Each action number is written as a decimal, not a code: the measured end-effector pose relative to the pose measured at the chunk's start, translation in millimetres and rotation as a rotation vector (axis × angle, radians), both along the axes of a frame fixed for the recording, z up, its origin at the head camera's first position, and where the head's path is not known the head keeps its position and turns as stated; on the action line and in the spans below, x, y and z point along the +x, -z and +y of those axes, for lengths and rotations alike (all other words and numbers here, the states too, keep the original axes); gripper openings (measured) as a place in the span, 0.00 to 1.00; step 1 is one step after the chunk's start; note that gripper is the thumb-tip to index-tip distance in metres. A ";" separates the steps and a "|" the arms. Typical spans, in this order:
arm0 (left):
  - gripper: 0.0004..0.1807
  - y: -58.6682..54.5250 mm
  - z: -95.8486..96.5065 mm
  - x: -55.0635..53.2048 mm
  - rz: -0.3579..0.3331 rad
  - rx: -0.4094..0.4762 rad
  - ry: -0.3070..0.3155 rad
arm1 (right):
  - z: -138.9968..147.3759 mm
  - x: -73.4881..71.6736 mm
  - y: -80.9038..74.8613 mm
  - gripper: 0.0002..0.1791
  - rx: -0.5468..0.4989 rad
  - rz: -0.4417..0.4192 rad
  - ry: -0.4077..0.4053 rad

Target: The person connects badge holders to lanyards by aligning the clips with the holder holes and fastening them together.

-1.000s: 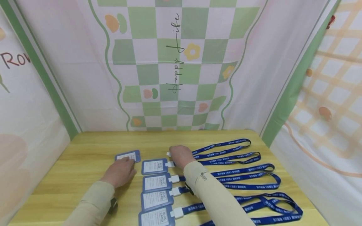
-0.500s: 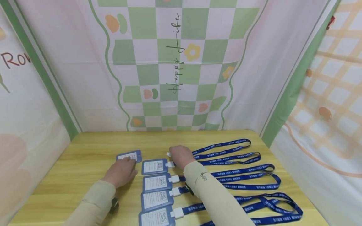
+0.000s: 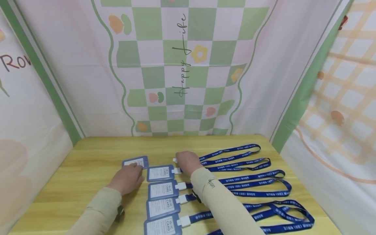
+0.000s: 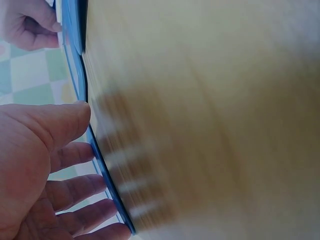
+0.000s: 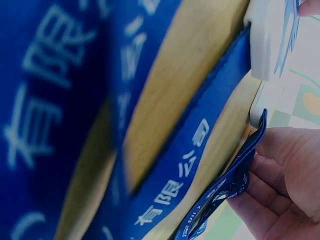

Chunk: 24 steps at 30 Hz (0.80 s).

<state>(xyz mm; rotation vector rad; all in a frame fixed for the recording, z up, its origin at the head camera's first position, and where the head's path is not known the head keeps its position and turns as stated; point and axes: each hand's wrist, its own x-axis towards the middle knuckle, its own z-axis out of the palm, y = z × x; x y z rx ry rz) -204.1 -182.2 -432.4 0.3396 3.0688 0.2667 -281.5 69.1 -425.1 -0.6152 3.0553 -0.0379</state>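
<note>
In the head view my left hand (image 3: pixel 127 178) lies on a blue-framed ID card holder (image 3: pixel 141 161) at the table's left side. Its fingers (image 4: pixel 82 192) stretch over the holder in the left wrist view, with the thumb at the near edge. My right hand (image 3: pixel 188 162) pinches a dark blue lanyard (image 3: pixel 223 151) close to its white clip (image 3: pixel 175 160). The right wrist view has that hand's fingers curled at the folded strap (image 5: pixel 225 187). A small gap separates the held clip from the loose card holder.
Several card holders with lanyards lie in a column, including a card holder (image 3: pixel 160 173) just below the loose one. Their straps, such as a looped lanyard (image 3: pixel 288 225), spread right across the wooden table (image 3: pixel 67 189). A printed curtain (image 3: pixel 188 65) hangs behind.
My left hand has slid the loose card holder slightly rightward, toward the clip and the column of holders. The right hand has stayed in place on its lanyard.
</note>
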 end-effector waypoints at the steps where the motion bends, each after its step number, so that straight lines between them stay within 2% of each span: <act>1: 0.27 -0.2 0.4 0.0 0.000 -0.002 -0.001 | 0.0 0.1 -0.1 0.03 0.000 -0.001 0.001; 5: 0.27 -1.2 1.9 0.3 -0.001 -0.005 -0.004 | 0.1 0.1 0.1 0.03 0.002 0.009 -0.002; 11: 0.26 -2.6 3.4 1.4 0.027 -0.011 0.024 | 0.2 0.5 2.3 0.04 0.014 0.037 -0.018; 24: 0.26 -2.8 3.8 1.3 0.027 -0.008 0.025 | -0.1 -0.1 3.9 0.04 0.017 0.024 -0.012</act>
